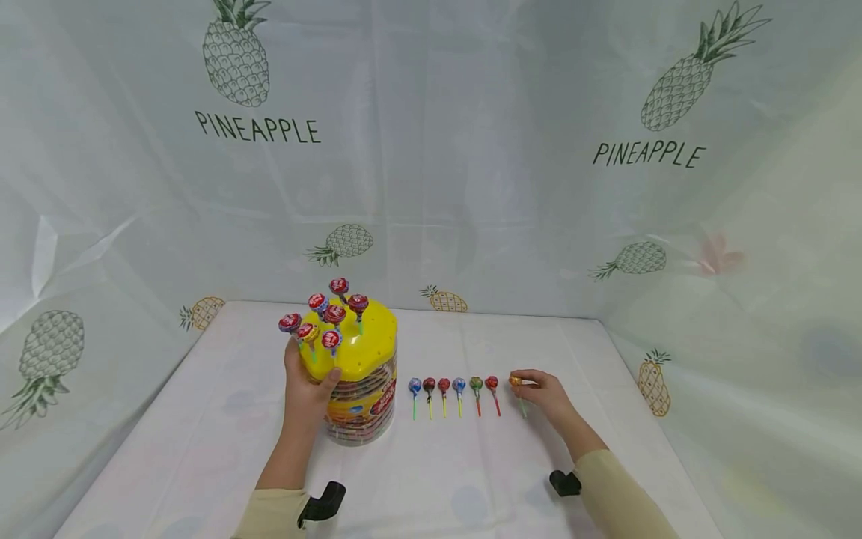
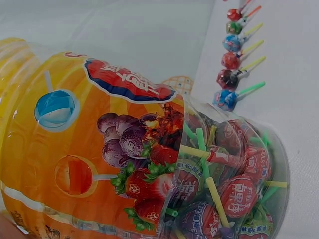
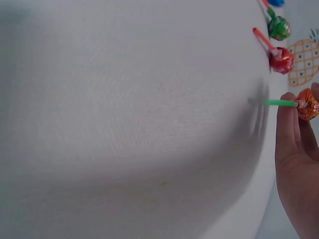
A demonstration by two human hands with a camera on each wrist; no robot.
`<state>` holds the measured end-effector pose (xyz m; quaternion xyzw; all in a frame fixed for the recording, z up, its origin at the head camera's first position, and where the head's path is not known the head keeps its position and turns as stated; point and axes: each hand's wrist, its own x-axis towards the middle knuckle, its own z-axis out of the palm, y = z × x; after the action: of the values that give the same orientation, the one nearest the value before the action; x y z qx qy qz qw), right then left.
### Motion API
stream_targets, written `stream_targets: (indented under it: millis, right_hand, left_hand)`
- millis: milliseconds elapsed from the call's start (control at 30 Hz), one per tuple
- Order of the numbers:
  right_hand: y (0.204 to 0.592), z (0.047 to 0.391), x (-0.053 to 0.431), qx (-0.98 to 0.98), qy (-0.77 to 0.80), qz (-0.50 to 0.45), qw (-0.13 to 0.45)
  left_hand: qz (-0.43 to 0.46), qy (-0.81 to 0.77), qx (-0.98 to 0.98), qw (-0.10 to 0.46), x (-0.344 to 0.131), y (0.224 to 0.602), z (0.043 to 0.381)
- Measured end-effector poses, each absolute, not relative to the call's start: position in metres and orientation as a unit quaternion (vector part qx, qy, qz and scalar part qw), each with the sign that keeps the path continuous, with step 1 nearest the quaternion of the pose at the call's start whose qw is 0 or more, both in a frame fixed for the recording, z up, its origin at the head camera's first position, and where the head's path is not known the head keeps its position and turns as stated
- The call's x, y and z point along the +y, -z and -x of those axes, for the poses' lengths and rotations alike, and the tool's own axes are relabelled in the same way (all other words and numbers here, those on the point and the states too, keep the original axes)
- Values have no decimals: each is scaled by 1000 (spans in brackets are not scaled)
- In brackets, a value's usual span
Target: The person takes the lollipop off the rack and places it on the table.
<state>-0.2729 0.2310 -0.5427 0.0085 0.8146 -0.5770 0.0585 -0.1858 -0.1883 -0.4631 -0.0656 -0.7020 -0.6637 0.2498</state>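
1. Right fingers [image 3: 285, 119] pinched the orange lollipop [image 3: 309, 105] at the right end of the lollipop row [image 1: 459, 385]; a loose pinch could have dropped it.
2. Left fingers [image 1: 292, 361] gripped the jar [image 1: 360, 412] by its lid [image 1: 370, 346]; uneven pressure could have tipped it.

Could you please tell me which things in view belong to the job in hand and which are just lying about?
In the job:
candy jar with yellow lid, held by the left hand
seven lollipops on the lid
orange lollipop, pinched by the right hand
row of six lollipops

Only surroundings:
pineapple-print sheet
black wrist pieces
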Motion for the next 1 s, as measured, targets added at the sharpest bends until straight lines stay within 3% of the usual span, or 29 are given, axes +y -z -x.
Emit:
stream_targets:
  millis: [1000]
  right_hand:
    - [554,305,229,889,447,20,93]
  left_hand:
    - [51,654,-715,242,-189,462,185]
